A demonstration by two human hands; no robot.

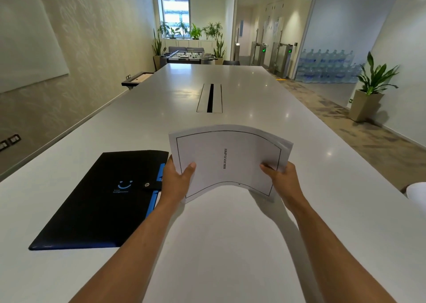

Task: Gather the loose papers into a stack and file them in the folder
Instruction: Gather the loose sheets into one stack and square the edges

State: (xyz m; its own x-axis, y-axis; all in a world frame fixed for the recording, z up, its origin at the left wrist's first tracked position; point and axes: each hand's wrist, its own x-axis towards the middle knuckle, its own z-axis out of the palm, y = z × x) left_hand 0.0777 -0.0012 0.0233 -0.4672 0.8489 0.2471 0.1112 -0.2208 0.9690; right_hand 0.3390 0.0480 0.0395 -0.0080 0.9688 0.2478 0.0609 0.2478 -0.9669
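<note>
A stack of white papers (228, 157), its top sheet bordered and printed "BIBLIOGRAPHY", is held above the white table (230, 245), bowed upward in the middle. My left hand (177, 180) grips its left edge, thumb on top. My right hand (282, 178) grips its right edge, where the sheets fan slightly apart. A black folder (103, 201) with blue trim, a smiley logo and a snap strap lies closed and flat on the table, just left of my left hand.
A cable hatch (210, 98) is set into the table's middle, farther away. A white object (418, 194) pokes in at the right edge. A potted plant (368, 90) stands on the floor to the right. A foosball table (189, 57) stands beyond the far end.
</note>
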